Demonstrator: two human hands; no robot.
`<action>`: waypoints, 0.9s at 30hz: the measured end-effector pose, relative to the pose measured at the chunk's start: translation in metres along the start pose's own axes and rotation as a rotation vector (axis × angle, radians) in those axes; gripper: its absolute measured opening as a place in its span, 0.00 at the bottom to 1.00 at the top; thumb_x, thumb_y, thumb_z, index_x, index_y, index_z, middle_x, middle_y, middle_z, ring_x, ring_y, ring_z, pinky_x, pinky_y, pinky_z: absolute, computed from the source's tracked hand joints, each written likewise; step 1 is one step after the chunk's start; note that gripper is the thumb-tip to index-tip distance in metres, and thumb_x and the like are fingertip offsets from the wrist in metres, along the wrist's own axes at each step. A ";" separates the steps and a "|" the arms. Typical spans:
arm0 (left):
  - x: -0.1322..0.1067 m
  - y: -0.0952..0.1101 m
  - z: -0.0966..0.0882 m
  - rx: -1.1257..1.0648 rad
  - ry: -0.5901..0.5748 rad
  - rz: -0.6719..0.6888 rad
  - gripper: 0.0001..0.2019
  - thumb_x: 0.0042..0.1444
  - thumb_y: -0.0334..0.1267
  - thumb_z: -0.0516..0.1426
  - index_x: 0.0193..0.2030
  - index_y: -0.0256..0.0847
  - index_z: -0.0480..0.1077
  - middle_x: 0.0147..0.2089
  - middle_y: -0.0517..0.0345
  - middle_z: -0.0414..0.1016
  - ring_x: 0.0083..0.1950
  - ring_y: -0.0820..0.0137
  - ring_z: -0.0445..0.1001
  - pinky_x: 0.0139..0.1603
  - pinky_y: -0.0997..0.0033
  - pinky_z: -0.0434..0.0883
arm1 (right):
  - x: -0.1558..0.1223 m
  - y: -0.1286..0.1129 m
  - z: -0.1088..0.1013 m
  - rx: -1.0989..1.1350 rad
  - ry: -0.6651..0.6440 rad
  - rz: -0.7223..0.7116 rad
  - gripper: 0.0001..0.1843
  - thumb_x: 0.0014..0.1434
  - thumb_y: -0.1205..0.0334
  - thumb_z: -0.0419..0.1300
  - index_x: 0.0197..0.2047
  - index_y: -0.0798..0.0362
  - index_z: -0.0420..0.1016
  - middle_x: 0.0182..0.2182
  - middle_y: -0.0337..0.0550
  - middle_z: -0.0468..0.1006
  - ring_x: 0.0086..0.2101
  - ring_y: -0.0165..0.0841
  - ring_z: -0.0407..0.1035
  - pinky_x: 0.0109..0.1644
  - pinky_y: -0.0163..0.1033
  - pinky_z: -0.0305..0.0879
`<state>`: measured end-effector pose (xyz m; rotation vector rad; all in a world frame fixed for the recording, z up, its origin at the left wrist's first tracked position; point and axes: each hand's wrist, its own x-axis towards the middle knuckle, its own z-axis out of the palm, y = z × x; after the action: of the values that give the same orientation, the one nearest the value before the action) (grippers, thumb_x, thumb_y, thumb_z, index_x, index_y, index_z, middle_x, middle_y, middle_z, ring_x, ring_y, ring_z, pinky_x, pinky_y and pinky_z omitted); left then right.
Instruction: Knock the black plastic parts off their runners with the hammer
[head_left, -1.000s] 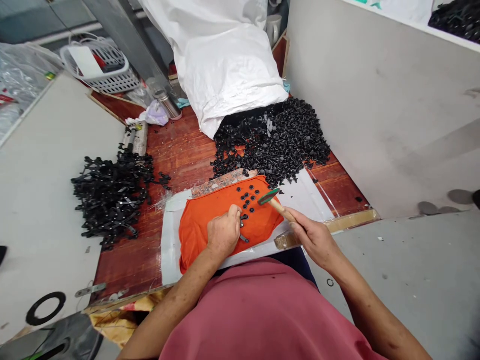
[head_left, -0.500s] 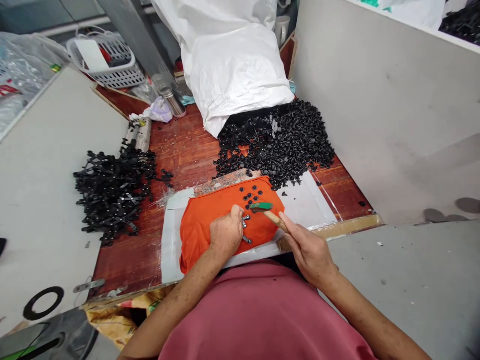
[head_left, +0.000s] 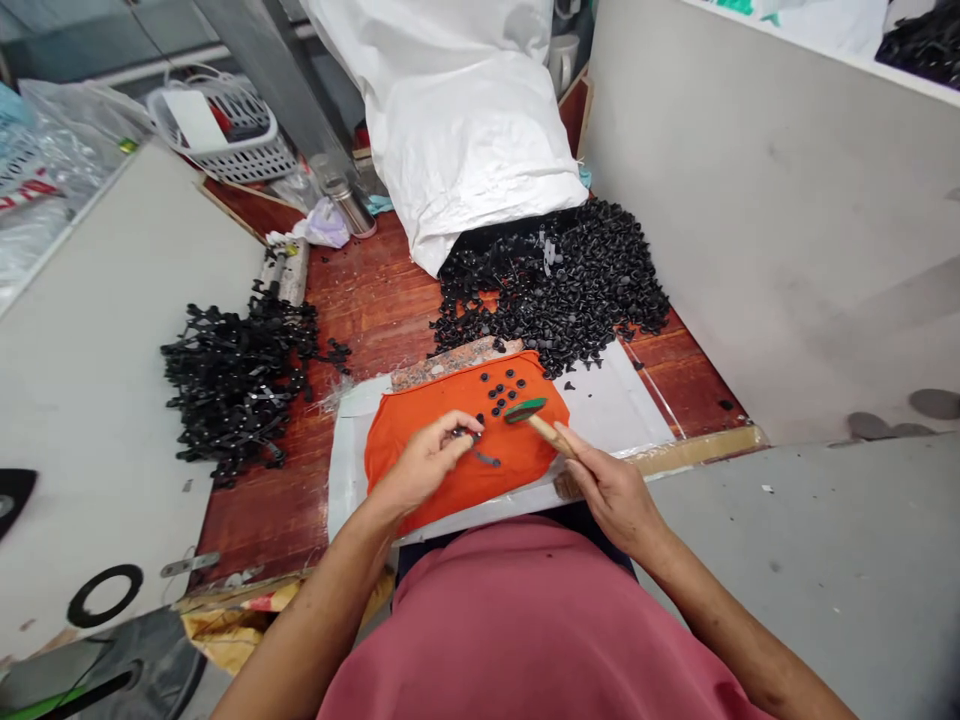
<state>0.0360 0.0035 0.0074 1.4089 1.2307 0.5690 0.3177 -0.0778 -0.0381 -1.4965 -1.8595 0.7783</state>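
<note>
Presently, I observe the right hand [head_left: 619, 495] closed around the pale wooden handle of a green-headed hammer [head_left: 547, 433], its head at two o'clock over the orange fabric cloth [head_left: 424, 408] (twelve: away from the person). The left hand [head_left: 426, 460], nearly closed, pinches a slim, dark, strip-shaped part [head_left: 487, 458] near cloth centre. Small round black pieces [head_left: 500, 388] lie at one o'clock on the cloth; beyond them rests a heap of small black parts [head_left: 574, 285].
</note>
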 end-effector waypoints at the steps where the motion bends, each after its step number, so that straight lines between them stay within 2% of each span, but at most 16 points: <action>1: 0.002 0.000 0.000 -0.074 0.081 -0.010 0.12 0.60 0.45 0.58 0.45 0.41 0.72 0.28 0.66 0.65 0.27 0.75 0.60 0.29 0.76 0.58 | 0.000 0.002 -0.001 0.039 0.041 0.019 0.27 0.76 0.59 0.49 0.75 0.42 0.59 0.65 0.43 0.73 0.59 0.38 0.73 0.62 0.44 0.71; 4: 0.015 -0.002 0.005 -0.232 0.313 -0.015 0.14 0.51 0.45 0.64 0.39 0.41 0.68 0.25 0.69 0.64 0.24 0.78 0.60 0.25 0.78 0.57 | -0.001 0.009 -0.001 0.073 0.101 0.085 0.26 0.75 0.57 0.49 0.74 0.42 0.62 0.65 0.40 0.73 0.60 0.38 0.72 0.63 0.44 0.71; 8: 0.033 -0.009 0.019 -0.366 0.469 -0.025 0.18 0.45 0.47 0.67 0.35 0.41 0.64 0.21 0.70 0.65 0.20 0.78 0.62 0.21 0.80 0.60 | 0.001 0.014 0.001 0.042 0.096 0.124 0.26 0.75 0.56 0.50 0.73 0.41 0.64 0.64 0.39 0.74 0.60 0.40 0.72 0.63 0.46 0.71; 13: 0.039 -0.015 0.029 -0.398 0.469 -0.029 0.18 0.45 0.47 0.67 0.33 0.41 0.64 0.18 0.70 0.67 0.17 0.78 0.65 0.20 0.81 0.64 | 0.002 0.014 0.002 0.006 0.070 0.153 0.26 0.74 0.56 0.51 0.73 0.39 0.63 0.64 0.37 0.73 0.59 0.40 0.73 0.63 0.46 0.72; 19: 0.039 -0.020 0.031 -0.379 0.457 -0.021 0.16 0.47 0.46 0.66 0.34 0.41 0.64 0.16 0.69 0.69 0.16 0.77 0.67 0.19 0.81 0.64 | 0.002 0.013 0.001 0.006 0.057 0.170 0.26 0.74 0.57 0.51 0.73 0.41 0.64 0.63 0.40 0.74 0.59 0.41 0.73 0.64 0.49 0.70; 27: 0.042 -0.030 0.032 -0.278 0.483 -0.023 0.15 0.48 0.46 0.64 0.32 0.42 0.64 0.15 0.70 0.67 0.14 0.76 0.67 0.16 0.82 0.61 | 0.003 0.013 0.000 -0.035 0.021 0.176 0.26 0.74 0.58 0.52 0.73 0.40 0.63 0.63 0.38 0.75 0.59 0.40 0.74 0.63 0.48 0.72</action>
<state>0.0680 0.0227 -0.0406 1.0518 1.4733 1.0640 0.3252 -0.0722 -0.0480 -1.7016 -1.7506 0.8112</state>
